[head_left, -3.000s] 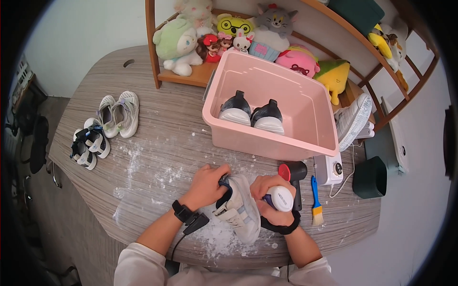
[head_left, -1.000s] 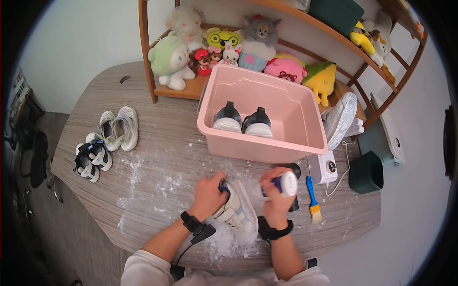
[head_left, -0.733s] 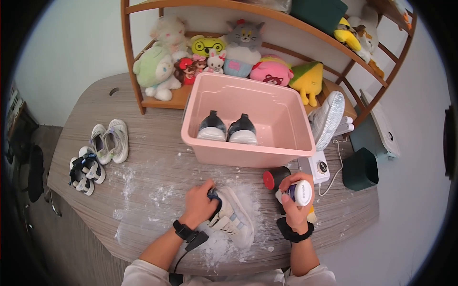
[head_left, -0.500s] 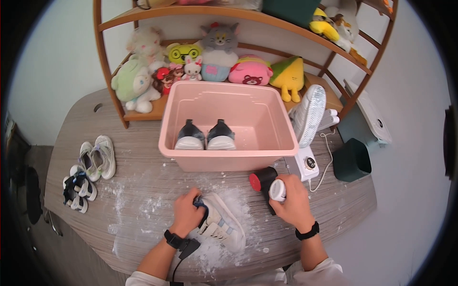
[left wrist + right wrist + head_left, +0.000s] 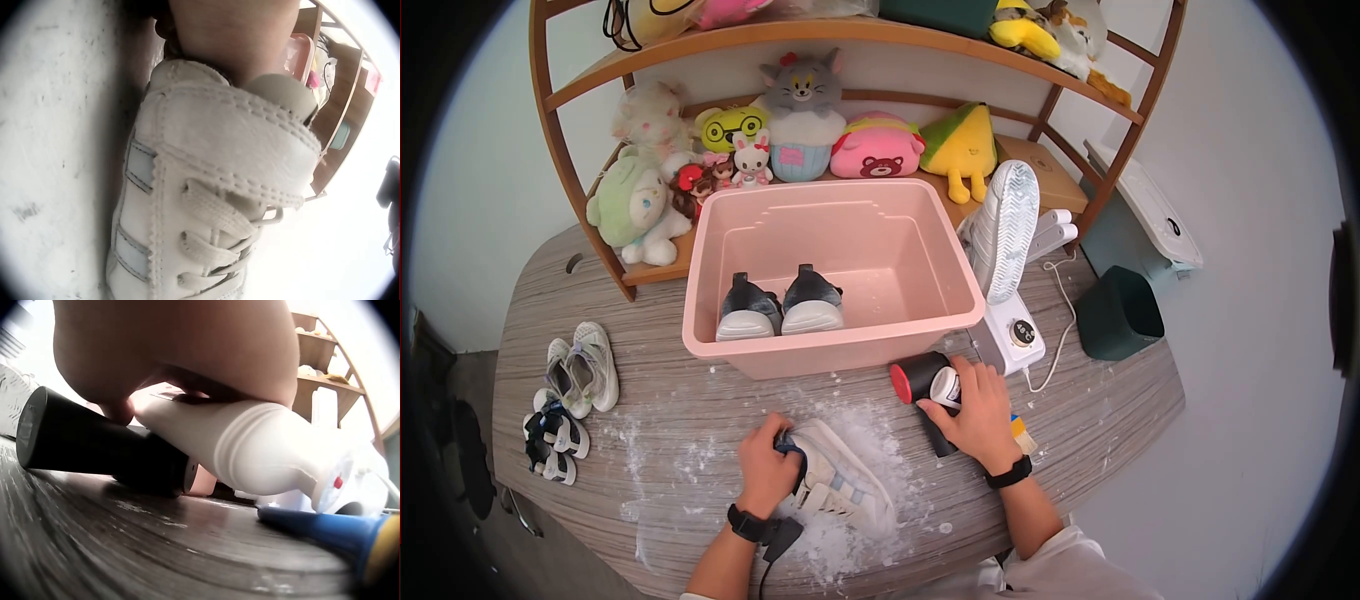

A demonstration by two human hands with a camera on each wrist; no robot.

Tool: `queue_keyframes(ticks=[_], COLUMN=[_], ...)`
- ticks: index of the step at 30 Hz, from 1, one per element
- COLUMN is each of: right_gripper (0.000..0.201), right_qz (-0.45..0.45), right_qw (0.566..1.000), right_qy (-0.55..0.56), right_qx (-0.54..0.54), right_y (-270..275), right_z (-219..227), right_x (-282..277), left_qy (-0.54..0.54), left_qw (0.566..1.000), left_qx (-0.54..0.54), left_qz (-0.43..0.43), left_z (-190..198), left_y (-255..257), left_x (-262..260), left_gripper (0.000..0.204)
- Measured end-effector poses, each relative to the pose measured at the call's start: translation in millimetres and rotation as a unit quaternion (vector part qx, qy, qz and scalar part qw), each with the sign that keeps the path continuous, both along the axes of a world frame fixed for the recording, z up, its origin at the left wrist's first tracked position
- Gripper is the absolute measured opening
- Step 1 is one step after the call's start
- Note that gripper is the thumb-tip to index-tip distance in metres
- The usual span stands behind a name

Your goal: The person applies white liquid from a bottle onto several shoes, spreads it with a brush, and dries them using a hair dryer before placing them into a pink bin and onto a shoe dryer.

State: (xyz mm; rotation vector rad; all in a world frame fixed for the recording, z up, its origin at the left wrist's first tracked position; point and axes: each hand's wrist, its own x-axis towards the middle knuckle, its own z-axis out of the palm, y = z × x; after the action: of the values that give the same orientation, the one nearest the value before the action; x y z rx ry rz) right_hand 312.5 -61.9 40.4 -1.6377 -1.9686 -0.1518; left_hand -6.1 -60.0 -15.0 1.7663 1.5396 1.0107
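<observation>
In the head view a cream shoe (image 5: 846,482) lies on its side on powder-dusted wood, and my left hand (image 5: 768,468) grips its collar at the dark lining. The left wrist view shows the shoe's strap (image 5: 231,140) and laces close up, the fingers hidden beyond. My right hand (image 5: 982,418) holds a white bottle (image 5: 946,386) low over the table, beside a black hair dryer (image 5: 916,378) with a red end. In the right wrist view the bottle (image 5: 250,447) lies slanted under my curled right hand (image 5: 175,356), against the black dryer (image 5: 94,440).
A pink bin (image 5: 840,350) with two dark-and-white shoes stands behind. Right of it are a white device (image 5: 1012,340) carrying a shoe, and a green bin (image 5: 1118,315). A brush (image 5: 1022,436) lies by my right wrist. Small shoes (image 5: 580,370) stand left; plush toys fill the shelf (image 5: 840,36).
My right hand has moved away from the cream shoe with the bottle, lowering it beside the hair dryer. My left hand still grips the shoe. The head view has shifted, showing more of the shelf.
</observation>
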Motion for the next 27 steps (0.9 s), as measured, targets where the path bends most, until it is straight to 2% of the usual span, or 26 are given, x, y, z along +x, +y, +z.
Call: queue_keyframes(ticks=[2, 8, 13, 19, 24, 26, 27], right_gripper=[0.066, 0.057, 0.038, 0.028, 0.019, 0.015, 0.012], right_qz=[-0.002, 0.039, 0.075, 0.07, 0.042, -0.006, 0.0], right_qw=[1.0, 0.993, 0.972, 0.949, 0.951, 0.954, 0.95], right_qy=[0.006, 0.054, 0.18, 0.288, 0.286, 0.295, 0.308], right_qx=[0.001, 0.094, 0.127, 0.107, 0.111, 0.061, 0.06], right_y=[-2, -5, -8, -7, 0, 1, 2], right_z=[1, -12, -25, -21, 0, 14, 20], right_x=[-4, -20, -29, -29, -7, 9, 15], left_qy=[0.0, 0.0, 0.002, 0.018, 0.001, 0.003, 0.006], left_qw=[1.0, 1.0, 1.0, 1.0, 1.0, 1.0, 1.0], left_qx=[0.004, 0.014, 0.016, -0.005, 0.012, 0.014, 0.017], left_qz=[-0.002, -0.003, 0.0, 0.004, 0.002, 0.002, 0.0], left_z=[0, 3, 3, 6, 3, 4, 4], left_y=[0, 1, 1, 0, 1, 0, 0], left_x=[0, 1, 1, 0, 1, 0, 0], left_gripper=[0.031, 0.031, 0.03, 0.029, 0.028, 0.028, 0.028])
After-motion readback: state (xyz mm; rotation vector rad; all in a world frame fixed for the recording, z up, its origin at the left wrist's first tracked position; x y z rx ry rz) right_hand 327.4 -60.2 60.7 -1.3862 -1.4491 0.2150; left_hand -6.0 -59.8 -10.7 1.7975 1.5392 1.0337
